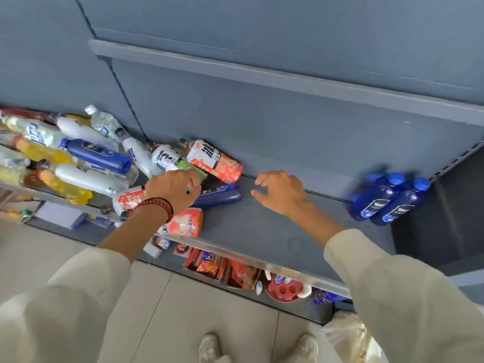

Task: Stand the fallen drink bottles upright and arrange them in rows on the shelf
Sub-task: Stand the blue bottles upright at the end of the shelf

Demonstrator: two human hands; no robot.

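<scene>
Heap of fallen bottles (86, 158): smooth plastic cylinders in white, yellow, clear and blue, lying crosswise at the left end of the grey metal shelf (262, 224). Red-and-white labelled bottle (214, 162) lies on its side at the heap's right edge, by the back panel. Dark blue bottle (222, 196) lies flat just in front, one end hidden under the left hand (171, 191). Its fingers curl downward; grasp not determinable. Right hand (281, 191) hovers over bare shelf, fingers loosely bent, holding nothing. Three upright blue bottles (390, 199), blue-capped and blurred, stand close together at the right rear. Red bead bracelet (157, 205) circles the left wrist. Snack packets (222, 268) on the tier below are partly hidden by the shelf edge.
</scene>
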